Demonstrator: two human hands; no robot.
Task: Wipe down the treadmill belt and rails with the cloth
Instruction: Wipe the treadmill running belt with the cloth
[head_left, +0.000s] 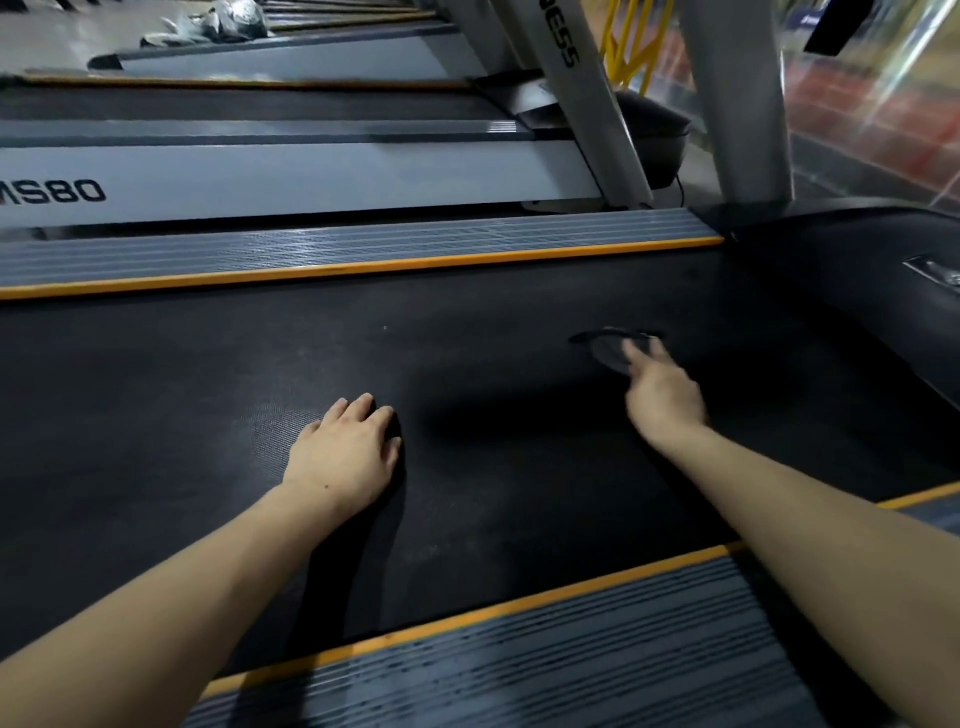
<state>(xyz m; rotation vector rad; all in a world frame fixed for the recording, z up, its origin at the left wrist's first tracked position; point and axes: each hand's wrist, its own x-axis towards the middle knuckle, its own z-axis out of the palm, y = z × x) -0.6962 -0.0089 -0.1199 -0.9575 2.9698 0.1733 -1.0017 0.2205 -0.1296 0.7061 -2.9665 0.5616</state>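
the near ribbed rail (545, 660) with its orange edge runs across the bottom. beyond it, on the black treadmill belt (493, 312), the left hand (345, 454) lies palm down, its fingers gently bent, gripping nothing. farther along the belt the right hand (662, 397) reaches forward, fingertips on a dark cloth (610, 351) that lies on the belt; it is blurred, so i cannot tell whether they pinch it. the far rail (363, 249) lies behind, then a neighbouring treadmill (291, 182).
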